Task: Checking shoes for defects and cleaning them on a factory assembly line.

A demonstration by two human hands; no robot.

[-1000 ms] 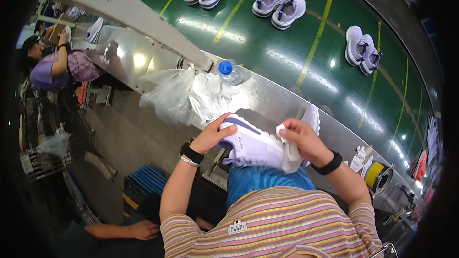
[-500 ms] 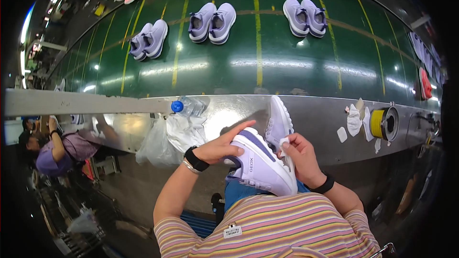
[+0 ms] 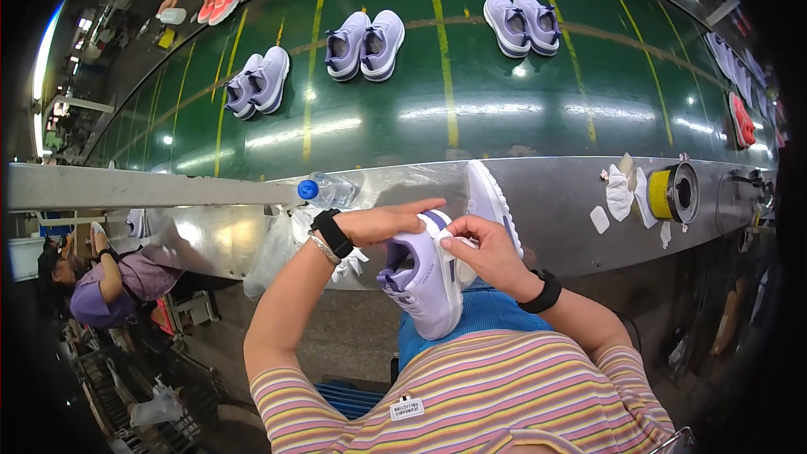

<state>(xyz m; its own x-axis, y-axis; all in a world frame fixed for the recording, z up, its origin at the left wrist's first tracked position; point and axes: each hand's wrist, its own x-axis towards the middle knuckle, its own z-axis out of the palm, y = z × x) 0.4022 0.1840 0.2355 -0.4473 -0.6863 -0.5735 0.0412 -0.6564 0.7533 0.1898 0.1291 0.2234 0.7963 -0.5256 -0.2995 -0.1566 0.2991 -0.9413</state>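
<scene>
Lilac-white sneaker [image 3: 423,279] is sitting over lap below counter [image 3: 555,202], long axis 12–6, opening facing 9. Left hand [image 3: 388,223] & right hand [image 3: 483,254] fingers gripping it. Vs 0.5 s ago: turned more upright.

sneaker [image 3: 424,277]: matt knit cloth | belt [image 3: 504,109]: glossy green | ledge [image 3: 555,193]: brushed metal

The right hand [image 3: 483,252] covers the lilac sneaker's [image 3: 424,282] tongue (whatever it pinches stays unclear).
</scene>
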